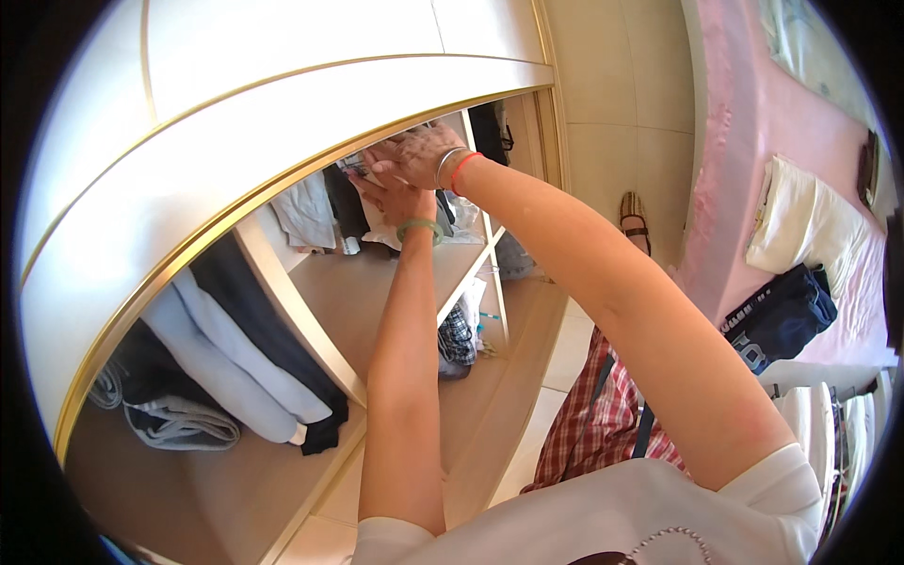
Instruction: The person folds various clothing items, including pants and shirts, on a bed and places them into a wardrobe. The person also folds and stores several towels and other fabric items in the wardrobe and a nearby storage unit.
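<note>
Both my hands reach into a middle compartment of the wardrobe, close together under its gold-edged front. My left hand point(400, 196), with a green bangle at the wrist, has its fingers stretched out against the folded clothes. Partly over it lies my right hand point(419, 155), fingers extended, with a silver bangle and a red string. Just left of the hands stand a dark folded garment point(346, 202) and a white folded garment point(303, 217). Clear plastic wrapping point(461, 226) shows beside my left wrist. What lies directly under the fingers is mostly hidden.
An upright divider point(297, 306) separates the left compartment, where grey folded clothes point(235, 363) stand in a row. Lower right, a cubby holds a checked garment point(457, 337). On the pink bed point(725, 188) lie a cream folded cloth point(805, 221) and navy clothing point(786, 315).
</note>
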`<state>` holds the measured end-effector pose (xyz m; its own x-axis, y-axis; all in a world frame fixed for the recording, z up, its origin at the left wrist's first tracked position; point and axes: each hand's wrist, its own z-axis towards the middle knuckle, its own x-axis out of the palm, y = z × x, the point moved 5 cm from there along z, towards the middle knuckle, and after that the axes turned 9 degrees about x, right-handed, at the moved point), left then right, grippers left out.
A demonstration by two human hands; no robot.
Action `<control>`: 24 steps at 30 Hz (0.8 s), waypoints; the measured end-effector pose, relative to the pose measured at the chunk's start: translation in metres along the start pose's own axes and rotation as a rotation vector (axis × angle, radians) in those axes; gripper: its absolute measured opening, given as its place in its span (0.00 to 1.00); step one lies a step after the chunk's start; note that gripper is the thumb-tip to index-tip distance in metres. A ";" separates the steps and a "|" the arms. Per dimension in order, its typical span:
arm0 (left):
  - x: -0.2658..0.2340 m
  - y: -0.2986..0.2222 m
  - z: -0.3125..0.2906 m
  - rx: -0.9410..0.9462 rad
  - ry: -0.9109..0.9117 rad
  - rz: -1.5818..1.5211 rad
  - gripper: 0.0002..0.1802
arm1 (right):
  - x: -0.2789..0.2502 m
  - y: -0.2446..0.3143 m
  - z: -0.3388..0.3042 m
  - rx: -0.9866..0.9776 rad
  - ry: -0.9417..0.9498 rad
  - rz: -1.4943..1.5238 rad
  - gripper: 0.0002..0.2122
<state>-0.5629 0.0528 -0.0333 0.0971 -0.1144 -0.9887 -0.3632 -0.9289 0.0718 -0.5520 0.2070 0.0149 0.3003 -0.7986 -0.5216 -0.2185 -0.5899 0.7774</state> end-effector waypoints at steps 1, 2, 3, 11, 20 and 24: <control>0.001 0.004 0.003 -0.004 -0.013 -0.060 0.51 | -0.001 -0.002 -0.005 -0.006 -0.044 0.011 0.26; -0.002 -0.005 0.008 -0.001 -0.019 -0.126 0.51 | -0.001 -0.014 -0.009 0.002 -0.088 0.014 0.26; -0.006 -0.010 0.008 -0.037 -0.017 -0.211 0.51 | -0.002 -0.027 -0.025 -0.020 -0.247 0.008 0.25; -0.022 0.029 -0.045 -0.624 -0.056 -0.347 0.39 | 0.035 -0.106 -0.190 0.072 -0.140 0.167 0.25; -0.063 -0.025 -0.033 -0.362 -0.277 -0.209 0.32 | 0.021 -0.158 -0.285 0.249 -0.183 0.331 0.24; -0.031 -0.149 -0.073 0.001 -0.239 -0.835 0.26 | -0.017 -0.186 -0.324 0.325 -0.342 0.251 0.23</control>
<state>-0.4441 0.1690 -0.0034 0.1354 0.6817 -0.7190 -0.2605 -0.6757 -0.6896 -0.2158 0.3693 -0.0067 -0.1060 -0.8814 -0.4603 -0.5377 -0.3386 0.7722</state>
